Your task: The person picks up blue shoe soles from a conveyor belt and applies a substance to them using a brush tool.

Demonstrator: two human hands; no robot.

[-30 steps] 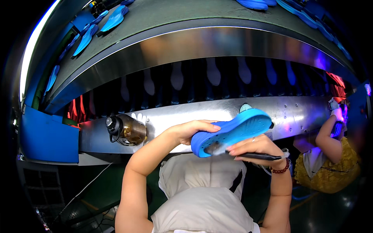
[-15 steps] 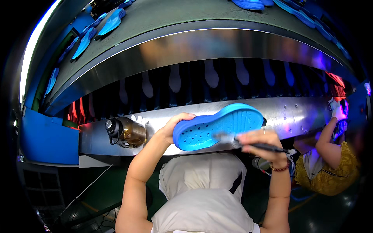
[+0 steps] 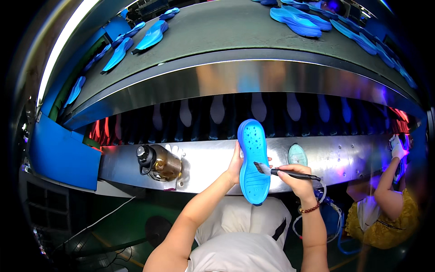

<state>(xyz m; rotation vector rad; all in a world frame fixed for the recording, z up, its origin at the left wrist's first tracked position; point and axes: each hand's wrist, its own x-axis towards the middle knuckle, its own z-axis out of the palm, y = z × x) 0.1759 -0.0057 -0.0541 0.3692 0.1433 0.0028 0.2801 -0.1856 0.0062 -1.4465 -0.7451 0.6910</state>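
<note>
Gripping a blue sole (image 3: 254,187) in the closed fingers of the left hand (image 3: 235,164), beside the metal desk (image 3: 213,163); pinching a brush (image 3: 293,173) between the right hand's (image 3: 297,182) fingers, bristles at the sole's middle. Seeing behind, on the desk, a brown bottle (image 3: 166,164); farther, other blue soles (image 3: 297,21).

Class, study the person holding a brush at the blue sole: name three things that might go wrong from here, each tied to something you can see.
1. Only the left hand grips the blue sole, so it might twist or slip if the brush presses hard.
2. A pale tube hangs at the brush's end beside the right hand; it could snag.
3. The bottle on the metal ledge might get knocked by a wide leftward swing.
</note>
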